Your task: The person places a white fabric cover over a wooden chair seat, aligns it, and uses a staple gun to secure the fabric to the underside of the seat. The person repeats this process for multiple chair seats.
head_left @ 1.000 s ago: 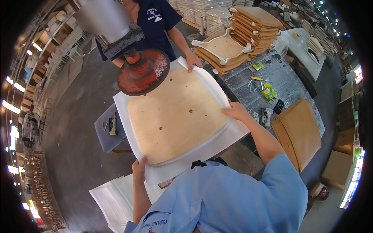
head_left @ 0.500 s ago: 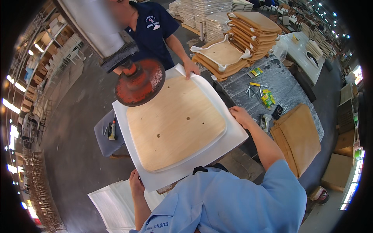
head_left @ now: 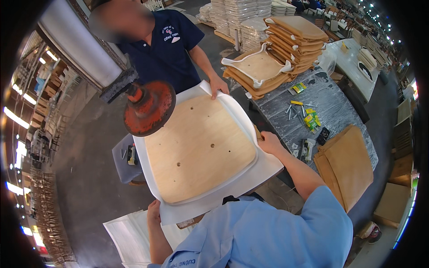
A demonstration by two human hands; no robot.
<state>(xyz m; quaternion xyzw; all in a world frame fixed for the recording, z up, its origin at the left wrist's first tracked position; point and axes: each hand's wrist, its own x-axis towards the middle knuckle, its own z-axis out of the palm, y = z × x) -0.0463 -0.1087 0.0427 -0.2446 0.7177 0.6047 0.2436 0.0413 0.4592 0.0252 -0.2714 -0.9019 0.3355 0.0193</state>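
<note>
A pale plywood seat panel [head_left: 203, 152] with rounded corners and several holes lies on a larger white sheet [head_left: 232, 190]. My left hand [head_left: 154, 212] is closed on the sheet's near left corner. At the right edge my right hand [head_left: 269, 143] grips the sheet, which bends up beside the panel; a bit of tan material shows under it there. Across from me a co-worker's hand [head_left: 218, 86] holds the far right corner. A round red, worn press disc [head_left: 149, 107] hangs over the panel's far left part and hides it.
To the right, a plastic-covered table [head_left: 308, 96] bears loose bolts, yellow-green packets, a staple gun [head_left: 307, 149] and folded tan covers [head_left: 346, 165]. Covered seats [head_left: 297, 40] are stacked behind. At left, a grey padded seat [head_left: 123, 156] holds another tool. White sheets [head_left: 127, 236] lie low left.
My right hand has drawn the sheet's right edge inward and up against the panel. The co-worker leans further into view. My left hand stays at its corner; the whole view has shifted slightly.
</note>
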